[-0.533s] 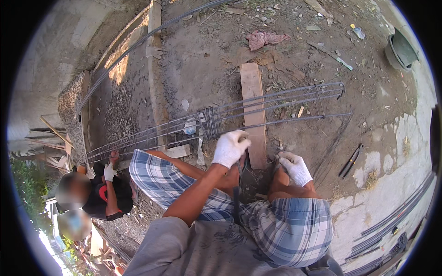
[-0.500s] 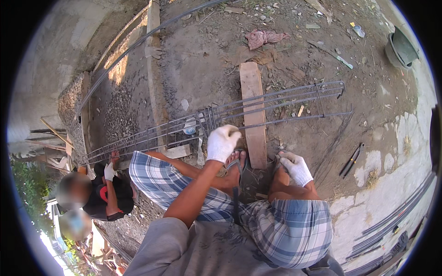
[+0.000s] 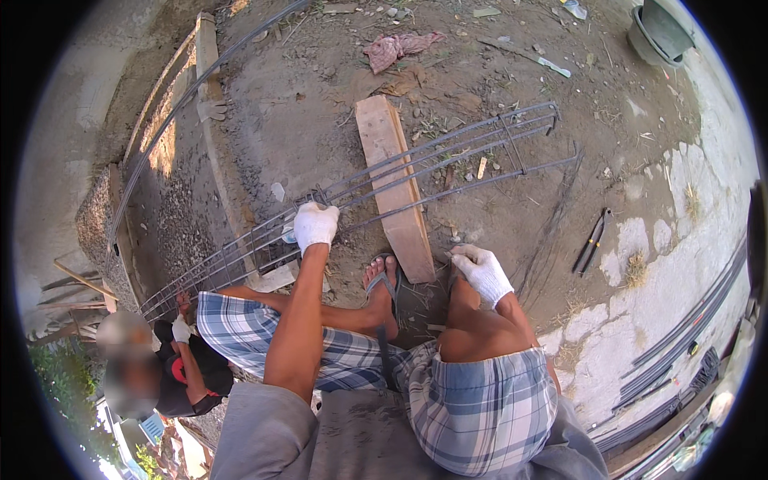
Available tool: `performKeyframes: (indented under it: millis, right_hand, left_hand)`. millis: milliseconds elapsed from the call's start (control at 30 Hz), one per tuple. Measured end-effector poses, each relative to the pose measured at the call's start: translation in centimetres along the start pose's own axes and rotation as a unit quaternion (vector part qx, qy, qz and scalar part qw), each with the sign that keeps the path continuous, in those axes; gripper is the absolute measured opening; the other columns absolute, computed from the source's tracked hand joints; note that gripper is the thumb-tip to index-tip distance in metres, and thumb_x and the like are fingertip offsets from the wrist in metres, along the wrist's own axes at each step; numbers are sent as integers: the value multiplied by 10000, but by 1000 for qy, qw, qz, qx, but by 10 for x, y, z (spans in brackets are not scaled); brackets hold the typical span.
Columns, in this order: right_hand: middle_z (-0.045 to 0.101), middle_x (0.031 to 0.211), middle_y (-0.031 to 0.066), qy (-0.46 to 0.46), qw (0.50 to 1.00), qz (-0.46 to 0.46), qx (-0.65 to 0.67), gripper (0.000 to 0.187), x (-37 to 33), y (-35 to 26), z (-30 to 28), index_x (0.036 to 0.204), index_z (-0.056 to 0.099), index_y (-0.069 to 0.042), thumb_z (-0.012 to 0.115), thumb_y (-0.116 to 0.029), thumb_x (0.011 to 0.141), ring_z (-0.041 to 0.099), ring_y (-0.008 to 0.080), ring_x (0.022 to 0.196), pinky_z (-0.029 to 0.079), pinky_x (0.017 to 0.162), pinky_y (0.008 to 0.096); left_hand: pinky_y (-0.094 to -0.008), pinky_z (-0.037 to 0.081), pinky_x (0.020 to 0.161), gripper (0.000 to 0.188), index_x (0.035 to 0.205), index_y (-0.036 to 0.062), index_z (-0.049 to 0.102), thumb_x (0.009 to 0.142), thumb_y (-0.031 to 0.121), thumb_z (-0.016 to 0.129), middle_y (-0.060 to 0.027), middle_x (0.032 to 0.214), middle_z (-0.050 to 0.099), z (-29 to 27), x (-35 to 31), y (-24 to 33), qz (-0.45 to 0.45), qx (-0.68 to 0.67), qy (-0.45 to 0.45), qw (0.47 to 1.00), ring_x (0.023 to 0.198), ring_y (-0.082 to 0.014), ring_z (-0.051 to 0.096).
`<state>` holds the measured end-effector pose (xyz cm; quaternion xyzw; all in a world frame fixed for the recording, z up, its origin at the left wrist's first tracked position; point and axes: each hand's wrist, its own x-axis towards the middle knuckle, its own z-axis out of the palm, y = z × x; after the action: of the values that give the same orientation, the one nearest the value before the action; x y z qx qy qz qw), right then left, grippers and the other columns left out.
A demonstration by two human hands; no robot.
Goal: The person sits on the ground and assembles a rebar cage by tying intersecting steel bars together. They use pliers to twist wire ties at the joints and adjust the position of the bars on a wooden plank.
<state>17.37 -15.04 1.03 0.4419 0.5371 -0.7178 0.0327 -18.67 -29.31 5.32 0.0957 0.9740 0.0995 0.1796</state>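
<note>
Rebar cage [image 3: 416, 172] lies across the wooden plank [image 3: 394, 180] on the dirt in front of you. Your gloved left hand [image 3: 315, 226] is clamped on 1 of its bars, near the stirrups. Your gloved right hand [image 3: 482, 272] rests curled at your knee; whether it holds anything, you cannot tell. Pliers [image 3: 593, 238] lie well apart, rightward.

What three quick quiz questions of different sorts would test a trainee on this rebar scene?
1. True or false: the left hand grips the rebar cage.
2. Where does the right hand rest? A) on the person's right knee B) on the pliers
3. What lies crosswise under the cage?

Key: 1 true; 2 A; 3 the wooden plank.
</note>
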Motion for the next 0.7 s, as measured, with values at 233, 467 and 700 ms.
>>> performKeyframes:
  millis: [233,467,700]
  right_hand:
    - [803,1098,188,-7,994,-46,-97,343,9,-27,16,1206,783,12,718,-265,1014,762,284,1038,576,948,385]
    - [806,1176,234,-11,978,-173,-116,523,46,-75,69,1271,777,-8,783,-428,959,783,375,1076,591,953,433]
    - [763,1022,286,13,965,-163,-203,415,86,-80,90,1073,811,-21,707,-408,967,737,489,1000,592,895,498]
  left_hand:
    - [-315,546,559,268,1114,-68,777,904,98,773,-107,819,771,7,-28,36,27,-342,-131,930,638,-157,707]
    - [-296,602,701,376,1244,-67,758,939,142,827,-108,1059,809,26,-76,58,19,-434,-188,881,842,-146,744]
    - [-308,604,844,386,1393,-17,708,1046,152,703,-152,1228,801,63,-78,3,-75,-671,-250,694,1002,-249,787]
